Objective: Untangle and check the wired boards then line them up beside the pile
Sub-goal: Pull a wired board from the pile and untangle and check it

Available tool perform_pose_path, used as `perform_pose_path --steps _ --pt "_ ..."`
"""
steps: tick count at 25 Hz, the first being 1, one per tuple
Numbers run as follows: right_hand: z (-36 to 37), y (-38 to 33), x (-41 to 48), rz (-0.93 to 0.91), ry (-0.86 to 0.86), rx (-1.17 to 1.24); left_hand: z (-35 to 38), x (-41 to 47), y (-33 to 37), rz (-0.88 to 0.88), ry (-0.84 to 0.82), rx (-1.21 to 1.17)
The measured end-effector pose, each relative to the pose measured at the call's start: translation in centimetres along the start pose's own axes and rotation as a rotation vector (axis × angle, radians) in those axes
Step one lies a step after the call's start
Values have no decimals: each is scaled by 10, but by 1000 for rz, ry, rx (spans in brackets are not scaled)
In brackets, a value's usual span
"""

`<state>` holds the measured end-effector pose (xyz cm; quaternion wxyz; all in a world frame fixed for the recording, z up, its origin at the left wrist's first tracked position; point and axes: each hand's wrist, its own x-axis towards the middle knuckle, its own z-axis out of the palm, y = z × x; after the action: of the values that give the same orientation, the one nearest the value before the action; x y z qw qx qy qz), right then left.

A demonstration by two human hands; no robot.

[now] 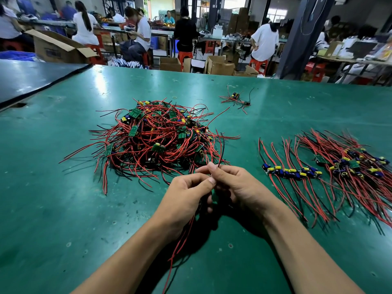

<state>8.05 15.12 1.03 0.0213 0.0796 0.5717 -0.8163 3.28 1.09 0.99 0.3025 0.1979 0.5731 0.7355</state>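
Note:
A tangled pile (157, 136) of small green boards with red and black wires lies in the middle of the green table (63, 198). Just in front of it my left hand (186, 196) and my right hand (235, 187) meet and hold one wired board (214, 197), mostly hidden between the palms. My right fingers pinch its black wire (221, 149), which rises toward the pile. Its red wires (182, 240) trail down below my left wrist. To the right, a row of boards (292, 171) lies side by side, with a denser batch (356, 164) beyond it.
A small separate bunch of wired boards (235, 99) lies further back, with a rubber band (174, 97) near it. A darker table (25, 77) abuts at the left. Behind the table are cardboard boxes (218, 65), red stools and seated people at benches.

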Motion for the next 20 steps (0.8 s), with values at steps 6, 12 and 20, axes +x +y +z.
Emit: perform_pose_path --steps 6,12,20 --pt "-3 2 4 -67 127 -95 1 2 -1 30 -1 51" --pt "-10 6 14 -170 384 -151 2 3 -2 92 -6 198" --pt "-21 4 17 -329 623 -235 1 3 -4 97 -54 299"
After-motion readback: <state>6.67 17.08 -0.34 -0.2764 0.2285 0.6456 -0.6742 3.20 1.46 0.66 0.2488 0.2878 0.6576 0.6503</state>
